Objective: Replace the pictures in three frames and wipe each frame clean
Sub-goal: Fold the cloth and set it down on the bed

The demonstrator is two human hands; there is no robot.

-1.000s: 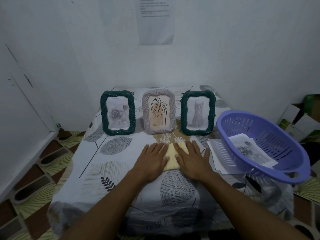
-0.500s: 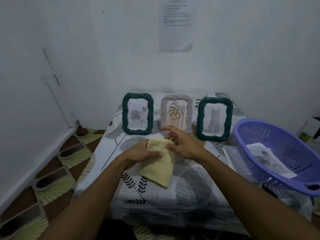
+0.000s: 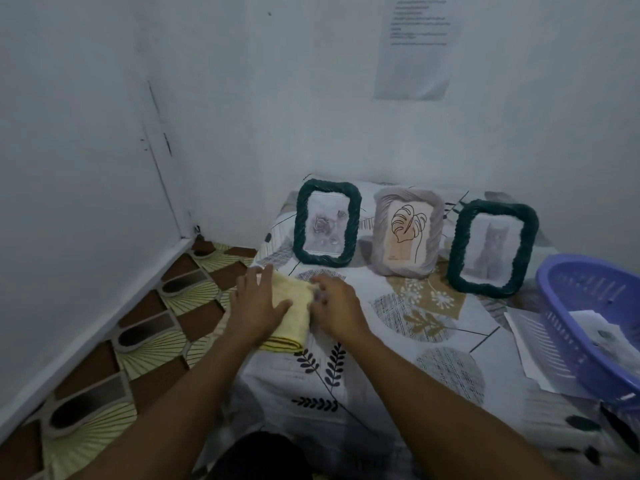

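You've carried the cloth (image 3: 296,318) from in front of the grey frame (image 3: 407,233) to its front-left, by the table's (image 3: 381,358) left edge. Your left hand (image 3: 258,306) lies flat on it, fingers spread. Your right hand (image 3: 337,308) touches its right edge, too blurred to tell if it pinches. That likely frees the middle for swapping pictures, not yet begun: the rose frame (image 3: 327,223) to the left of the grey frame, the grey frame itself and the cat frame (image 3: 491,247) to its right all stand filled. The basket (image 3: 588,296), far right, holds prints (image 3: 602,334). The sheet (image 3: 415,46) on the wall above the grey frame is printed but unreadable.
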